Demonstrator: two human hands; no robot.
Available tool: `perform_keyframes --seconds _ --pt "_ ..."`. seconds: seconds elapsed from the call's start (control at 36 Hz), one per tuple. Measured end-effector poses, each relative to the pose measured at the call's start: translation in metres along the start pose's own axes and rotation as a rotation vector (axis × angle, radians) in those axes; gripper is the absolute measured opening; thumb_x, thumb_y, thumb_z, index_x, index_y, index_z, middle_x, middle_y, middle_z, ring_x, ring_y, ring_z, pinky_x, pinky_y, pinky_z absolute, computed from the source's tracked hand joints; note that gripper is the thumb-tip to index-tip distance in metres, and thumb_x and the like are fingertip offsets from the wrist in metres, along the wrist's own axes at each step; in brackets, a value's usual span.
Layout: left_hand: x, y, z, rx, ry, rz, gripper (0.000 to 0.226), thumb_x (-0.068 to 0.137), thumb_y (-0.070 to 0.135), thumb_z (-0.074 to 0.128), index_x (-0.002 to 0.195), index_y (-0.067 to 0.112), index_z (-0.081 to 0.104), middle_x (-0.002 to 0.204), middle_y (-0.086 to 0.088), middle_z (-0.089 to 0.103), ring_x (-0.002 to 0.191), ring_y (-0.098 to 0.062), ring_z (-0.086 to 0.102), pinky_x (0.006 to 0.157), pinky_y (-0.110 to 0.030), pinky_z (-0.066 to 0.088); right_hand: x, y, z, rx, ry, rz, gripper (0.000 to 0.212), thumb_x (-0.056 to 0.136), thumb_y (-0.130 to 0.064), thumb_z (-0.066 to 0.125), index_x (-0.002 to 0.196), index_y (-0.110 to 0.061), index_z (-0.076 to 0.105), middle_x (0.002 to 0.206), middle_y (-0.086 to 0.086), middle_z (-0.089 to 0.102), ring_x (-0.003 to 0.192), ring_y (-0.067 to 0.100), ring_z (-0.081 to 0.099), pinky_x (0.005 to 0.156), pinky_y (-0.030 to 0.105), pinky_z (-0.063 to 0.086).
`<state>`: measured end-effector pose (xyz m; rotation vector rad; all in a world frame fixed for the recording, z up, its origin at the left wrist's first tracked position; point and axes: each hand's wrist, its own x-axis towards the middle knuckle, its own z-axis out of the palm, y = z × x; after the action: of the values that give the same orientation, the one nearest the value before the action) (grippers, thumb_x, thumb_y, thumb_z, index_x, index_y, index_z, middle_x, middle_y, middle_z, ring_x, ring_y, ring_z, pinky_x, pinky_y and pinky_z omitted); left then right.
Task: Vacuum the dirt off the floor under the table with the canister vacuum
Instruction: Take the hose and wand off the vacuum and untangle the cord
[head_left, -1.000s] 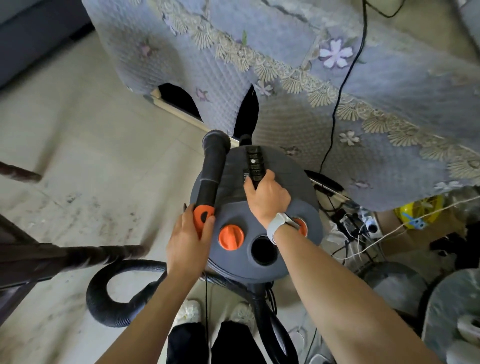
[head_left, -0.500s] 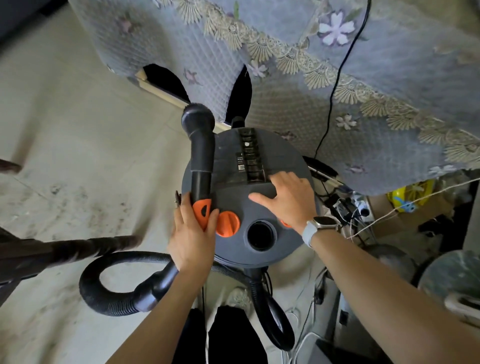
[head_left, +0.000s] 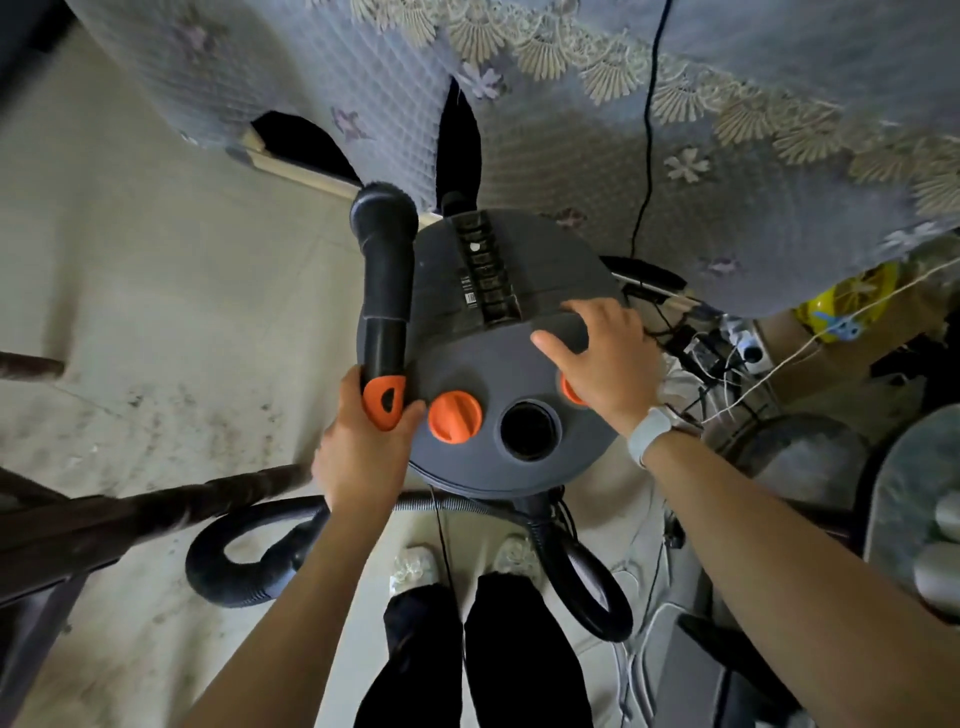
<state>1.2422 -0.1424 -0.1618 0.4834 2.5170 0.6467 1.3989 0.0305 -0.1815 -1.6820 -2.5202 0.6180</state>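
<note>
The left hand (head_left: 363, 447) has its fingers curled around the nozzle wand (head_left: 385, 312), ready for use. The right hand (head_left: 605, 358) lies open on the canister vacuum (head_left: 498, 358), probably steadying it beside the cloth-covered surface (head_left: 571, 130).

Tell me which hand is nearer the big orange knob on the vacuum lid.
Left. The left hand, gripping the wand, sits right beside the orange knob; the right hand rests farther off, across the lid.

Pale stained floor (head_left: 156, 312), canister vacuum (head_left: 498, 364) standing on it, black hose (head_left: 234, 587) coiled beside
</note>
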Motion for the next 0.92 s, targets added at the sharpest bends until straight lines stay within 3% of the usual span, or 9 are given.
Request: perform_keyframes --seconds 0.14,0.36,0.64,0.78,0.92 --pt "-0.001 -0.004 0.001 -0.050 -0.003 -0.030 0.056 0.077 0.042 0.071 0.124 0.022 0.047 0.086 -0.005 0.062 0.085 -0.035 0.061 0.079 -0.044 0.051 -0.015 0.006 0.002 0.198 0.057 0.115 0.063 0.081 -0.054 0.065 0.132 -0.021 0.050 0.134 0.008 0.048 0.123 0.031 0.044 0.095 0.044 0.038" --pt "0.018 -0.002 -0.008 -0.001 -0.069 0.063 0.053 0.075 0.039 0.075 0.118 0.020 0.051 0.084 -0.004 0.061 0.084 -0.035 0.060 0.081 -0.045 0.051 -0.021 -0.004 -0.002 0.182 0.066 0.184 0.061 0.082 -0.053 0.064 0.133 -0.023 0.048 0.136 0.006 0.046 0.124 0.029 0.040 0.095 0.039 0.034" --pt "0.036 0.008 -0.006 0.010 -0.126 0.145 0.055 0.072 0.041 0.075 0.118 0.026 0.051 0.093 -0.006 0.066 0.088 -0.035 0.060 0.084 -0.046 0.050 -0.047 0.003 -0.001 0.188 0.118 0.345 0.062 0.082 -0.055 0.062 0.130 -0.019 0.049 0.132 0.010 0.048 0.122 0.033 0.043 0.093 0.048 0.041" --pt "0.048 0.024 -0.003 0.058 -0.204 0.230 0.053 0.074 0.039 0.075 0.118 0.023 0.052 0.089 0.002 0.058 0.090 -0.030 0.058 0.080 -0.034 0.043 -0.073 0.010 0.003 0.192 0.174 0.444 0.061 0.083 -0.054 0.062 0.130 -0.018 0.049 0.130 0.011 0.049 0.121 0.034 0.044 0.092 0.048 0.042" --pt "0.057 0.043 0.007 0.071 -0.278 0.288 0.052 0.073 0.039 0.076 0.116 0.023 0.053 0.091 0.003 0.058 0.091 -0.029 0.058 0.081 -0.034 0.043 -0.095 0.010 0.012 0.224 0.262 0.513 0.066 0.085 -0.051 0.061 0.137 -0.013 0.045 0.134 0.017 0.047 0.123 0.038 0.042 0.095 0.052 0.040"
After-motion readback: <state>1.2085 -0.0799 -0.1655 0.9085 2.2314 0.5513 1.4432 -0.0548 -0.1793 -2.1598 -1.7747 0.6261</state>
